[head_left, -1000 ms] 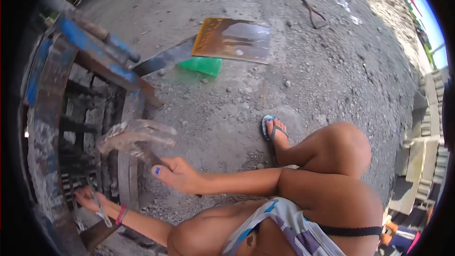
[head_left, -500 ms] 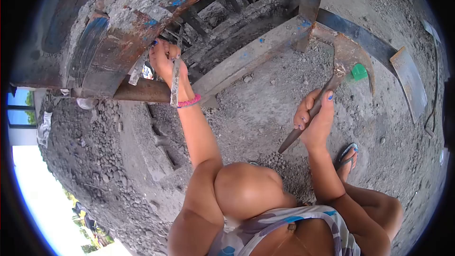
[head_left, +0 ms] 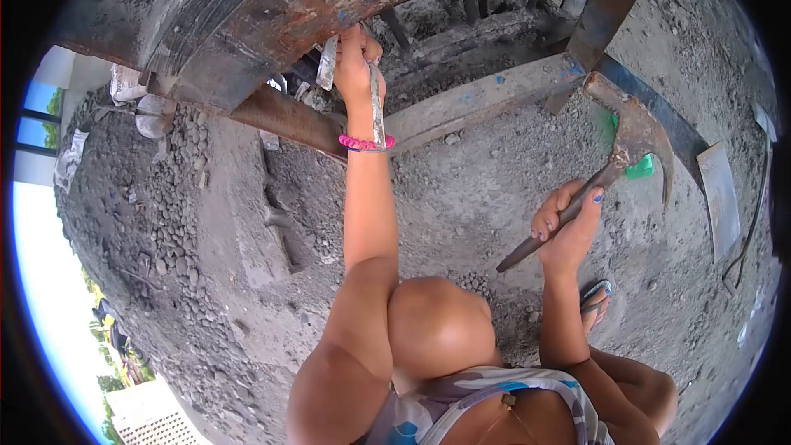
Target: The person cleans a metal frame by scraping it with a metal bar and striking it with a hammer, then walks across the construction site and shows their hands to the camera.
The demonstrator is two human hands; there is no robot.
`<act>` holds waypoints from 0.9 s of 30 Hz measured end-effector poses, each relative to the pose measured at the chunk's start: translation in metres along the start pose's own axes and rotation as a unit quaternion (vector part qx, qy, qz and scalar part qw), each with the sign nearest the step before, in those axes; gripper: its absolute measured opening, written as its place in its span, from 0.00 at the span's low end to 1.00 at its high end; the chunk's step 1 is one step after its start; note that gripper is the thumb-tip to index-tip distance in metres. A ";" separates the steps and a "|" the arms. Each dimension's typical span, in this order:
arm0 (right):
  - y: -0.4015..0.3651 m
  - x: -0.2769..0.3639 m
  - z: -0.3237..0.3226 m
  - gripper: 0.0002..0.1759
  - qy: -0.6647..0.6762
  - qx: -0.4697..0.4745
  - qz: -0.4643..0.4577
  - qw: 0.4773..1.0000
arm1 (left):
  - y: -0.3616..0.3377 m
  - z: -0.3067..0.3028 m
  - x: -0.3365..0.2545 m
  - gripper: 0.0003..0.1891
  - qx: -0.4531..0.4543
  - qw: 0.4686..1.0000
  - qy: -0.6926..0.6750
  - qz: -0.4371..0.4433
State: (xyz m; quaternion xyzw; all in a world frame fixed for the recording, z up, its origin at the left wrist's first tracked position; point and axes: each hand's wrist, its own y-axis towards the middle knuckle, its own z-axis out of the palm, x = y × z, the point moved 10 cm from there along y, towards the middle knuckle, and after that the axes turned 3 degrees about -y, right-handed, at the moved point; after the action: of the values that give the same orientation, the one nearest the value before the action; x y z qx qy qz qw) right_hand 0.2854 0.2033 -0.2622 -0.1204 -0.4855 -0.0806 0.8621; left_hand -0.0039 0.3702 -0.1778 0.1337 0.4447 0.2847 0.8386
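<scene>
My right hand (head_left: 570, 227) is closed round the dark handle of a rusty claw hammer (head_left: 638, 133), held above the gritty ground with its head pointing away from me. Up at the underside of a rusty, cement-crusted steel drum (head_left: 272, 29), my left hand (head_left: 356, 74) has its fingers curled. Whatever those fingers grip is hidden at the drum's edge. One flat metal strip (head_left: 377, 107) runs along the inner side of that wrist, and a shorter metal strip (head_left: 327, 63) hangs on its other side. A pink beaded bracelet (head_left: 366, 144) circles the wrist.
A steel frame beam (head_left: 486, 103) crosses in front of me below the drum. Beyond the hammer lie a green plastic piece (head_left: 641, 167) and a curved metal strip with a plate (head_left: 719, 198). Loose gravel (head_left: 177, 222) spreads at left; a sandaled foot (head_left: 595, 305) rests at right.
The view has turned, so drum and frame appear farther right. My left hand stays by the drum's lower edge; my right hand keeps its hold on the hammer, now overlapping the green piece.
</scene>
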 end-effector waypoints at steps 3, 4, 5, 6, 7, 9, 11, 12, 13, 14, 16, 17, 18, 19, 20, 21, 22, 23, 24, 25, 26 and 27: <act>-0.003 0.003 0.005 0.25 -0.026 0.009 -0.018 0.999 | -0.001 0.004 0.002 0.13 0.020 1.000 0.010 -0.001; -0.004 0.003 0.007 0.25 -0.029 0.015 -0.017 0.999 | -0.001 0.005 0.001 0.14 0.024 1.000 0.011 0.000; -0.005 0.001 0.008 0.25 -0.033 0.021 -0.016 0.999 | 0.001 0.003 0.001 0.14 0.020 1.000 -0.006 0.000; -0.006 -0.001 0.009 0.26 -0.036 0.027 -0.016 0.999 | 0.002 0.001 0.002 0.14 0.017 1.000 -0.021 0.000; -0.007 -0.001 0.011 0.26 -0.038 0.035 -0.017 0.999 | 0.003 -0.001 0.002 0.14 0.013 0.999 -0.037 0.000; -0.009 -0.001 0.017 0.25 -0.042 0.053 -0.019 0.997 | 0.003 -0.001 0.001 0.13 -0.005 0.999 -0.032 0.001; -0.010 -0.004 0.020 0.25 -0.052 0.061 -0.020 0.997 | 0.002 -0.001 0.002 0.13 -0.018 1.000 -0.021 0.000; -0.011 -0.005 0.021 0.25 -0.058 0.065 -0.021 0.996 | 0.002 0.000 0.004 0.13 -0.021 1.000 -0.012 0.000; -0.012 -0.004 0.024 0.25 -0.067 0.070 -0.025 0.995 | 0.003 0.000 0.005 0.13 -0.026 1.000 -0.004 0.000; -0.014 -0.003 0.026 0.25 -0.076 0.076 -0.028 0.994 | 0.002 0.003 0.008 0.13 -0.012 1.000 0.005 0.001; -0.015 -0.002 0.029 0.25 -0.075 0.080 -0.029 0.994 | 0.000 0.009 0.011 0.13 0.013 1.000 0.024 0.006; -0.016 -0.004 0.030 0.26 -0.065 0.081 -0.026 0.994 | -0.001 0.010 0.016 0.13 0.010 0.999 0.036 -0.004; -0.017 -0.006 0.032 0.26 -0.056 0.085 -0.021 0.995 | -0.001 0.015 0.020 0.12 0.026 0.999 0.036 -0.021; -0.017 -0.007 0.031 0.26 -0.061 0.079 -0.026 0.995 | -0.001 0.016 0.016 0.11 -0.011 0.997 0.075 0.024; -0.016 -0.008 0.030 0.27 -0.067 0.074 -0.030 0.995 | -0.004 0.029 0.021 0.11 0.030 0.999 0.037 -0.003; -0.016 -0.008 0.029 0.27 -0.073 0.070 -0.033 0.994 | -0.005 0.033 0.016 0.11 0.005 0.997 0.060 0.056; -0.016 -0.009 0.029 0.27 -0.091 0.064 -0.030 0.993 | -0.006 0.030 0.024 0.10 -0.002 0.996 0.081 0.047; -0.016 -0.009 0.029 0.28 -0.109 0.055 -0.029 0.992 | -0.005 0.028 0.026 0.09 -0.007 0.995 0.084 0.049; -0.015 -0.007 0.027 0.28 -0.127 0.043 -0.030 0.990 | -0.004 0.027 0.028 0.08 -0.010 0.995 0.084 0.048; -0.015 -0.006 0.027 0.28 -0.127 0.051 -0.036 0.990 | -0.003 0.026 0.027 0.08 -0.008 0.995 0.075 0.062; -0.015 -0.005 0.028 0.29 -0.129 0.056 -0.039 0.989 | -0.003 0.027 0.025 0.08 -0.005 0.995 0.065 0.074; -0.015 -0.003 0.030 0.29 -0.132 0.061 -0.041 0.989 | -0.003 0.025 0.026 0.06 -0.014 0.995 0.069 0.068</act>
State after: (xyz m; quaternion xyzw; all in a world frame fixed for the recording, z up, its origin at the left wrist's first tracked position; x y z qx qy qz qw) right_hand 0.2557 0.1975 -0.2480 -0.0568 -0.6034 -0.0699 0.7923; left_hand 0.0298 0.3840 -0.1825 0.1316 0.4874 0.3561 0.7864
